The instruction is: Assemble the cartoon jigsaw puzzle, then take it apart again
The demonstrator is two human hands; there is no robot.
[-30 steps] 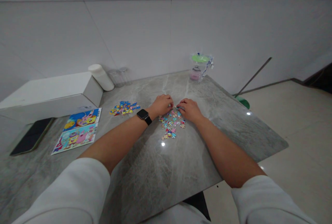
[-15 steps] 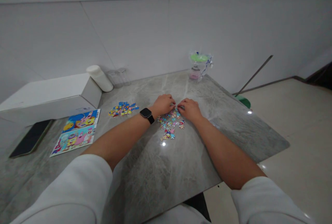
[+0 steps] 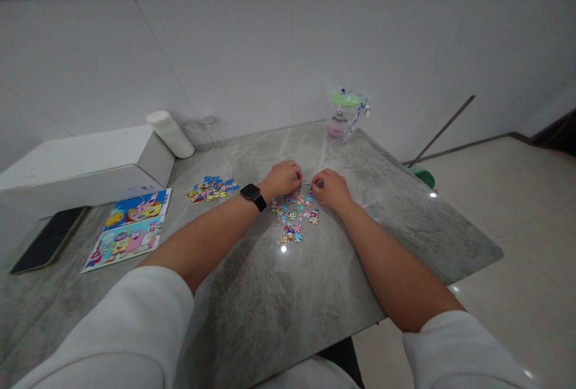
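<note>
Loose jigsaw puzzle pieces (image 3: pixel 292 214), pastel pink, blue and yellow, lie in a small heap on the grey marbled table (image 3: pixel 252 293). At the far edge of this heap is my left hand (image 3: pixel 284 179), fingers curled and fingertips pressed together; what they hold is too small to make out. Facing it from the right, my right hand (image 3: pixel 332 188) pinches at a small puzzle piece (image 3: pixel 308 185). A narrow gap separates the two hands. A second heap of puzzle pieces (image 3: pixel 211 189), mostly blue and yellow, lies left of my left hand.
Left on the table are a printed cartoon picture sheet (image 3: pixel 130 236), a phone (image 3: pixel 49 239), a white box (image 3: pixel 90 161), a white bottle (image 3: pixel 171 135) and clear glasses (image 3: pixel 204 134). By the wall stands a plastic-wrapped cup (image 3: pixel 345 116). The table's right edge drops to the floor.
My hands have moved slightly apart, the right one a little to the right. The gap between the fingertips is wider, and a small piece shows there. Both heaps stay put.
</note>
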